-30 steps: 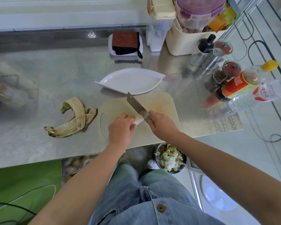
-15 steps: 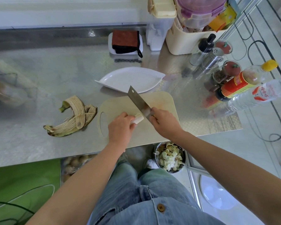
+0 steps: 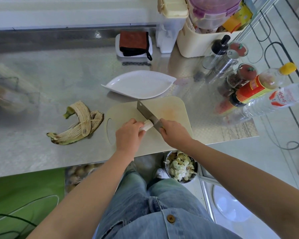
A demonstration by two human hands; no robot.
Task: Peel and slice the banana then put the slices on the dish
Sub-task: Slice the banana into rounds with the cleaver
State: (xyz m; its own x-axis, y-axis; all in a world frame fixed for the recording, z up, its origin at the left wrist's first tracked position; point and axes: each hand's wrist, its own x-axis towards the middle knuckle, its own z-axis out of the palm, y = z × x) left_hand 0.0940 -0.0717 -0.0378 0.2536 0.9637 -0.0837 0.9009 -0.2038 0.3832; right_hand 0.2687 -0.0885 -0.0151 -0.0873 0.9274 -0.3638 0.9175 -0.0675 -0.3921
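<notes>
Head camera, looking down at a steel surface (image 3: 59, 80). A pale cutting board (image 3: 171, 107) is lying at the near edge of the surface, and both hands are working over it, close together but not touching.

The left hand (image 3: 128, 135) is curling over a peeled banana (image 3: 148, 125) and pinning it to the board. Only a short pale stub is showing past the fingertips. The right hand (image 3: 175, 133) is gripping the handle of a broad knife (image 3: 148, 112).

The banana is lying with its long axis roughly parallel to the near edge, and its free end is pointing right, toward the right hand and slightly toward the far edge. The blade is crossing that axis, with its tip aimed toward the far edge and a little left. It is meeting the banana at the free end. Whether the edge is already cutting in cannot be told. The next slice will probably come off this exposed end.

A white leaf-shaped dish (image 3: 140, 87) is sitting just beyond the board's far edge, with no slices on it. The empty peel (image 3: 79, 125) is lying left of the board.
</notes>
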